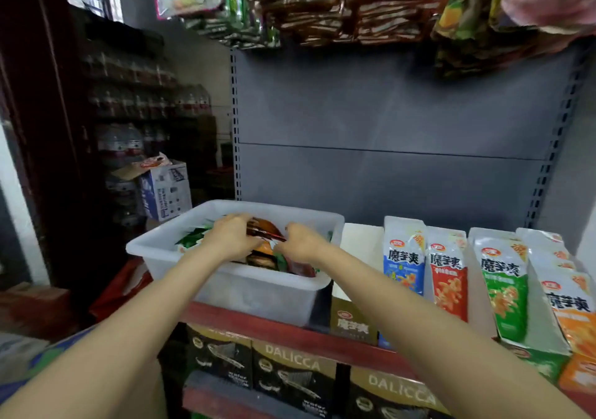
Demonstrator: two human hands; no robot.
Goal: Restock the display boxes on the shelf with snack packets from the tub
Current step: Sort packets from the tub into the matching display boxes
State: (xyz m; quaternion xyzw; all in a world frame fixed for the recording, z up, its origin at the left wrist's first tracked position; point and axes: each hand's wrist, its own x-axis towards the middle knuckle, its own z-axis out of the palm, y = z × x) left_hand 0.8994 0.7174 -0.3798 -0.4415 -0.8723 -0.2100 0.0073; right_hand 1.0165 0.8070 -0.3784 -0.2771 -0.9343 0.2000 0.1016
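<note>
Your tub [180, 259] sits on the shelf [290, 328] at the left end, just beside the row of display boxes [448, 273], so a packet needs only a short carry to the right. Both your hands are inside the tub: the left hand [230, 236] curls over a dark brown packet [264, 226] at its left end, and the right hand [301, 241] closes on the same packet from the right. Two hands on one packet looks like a way to pull it free of the loose heap of green and red packets around it. The boxes stand upright with their printed fronts facing you, blue, red, green and orange, presumably so each flavour goes to its own box. Which box the brown packet belongs in cannot be told. Bags [354, 5] hang above the shelf, well apart from your hands.
</note>
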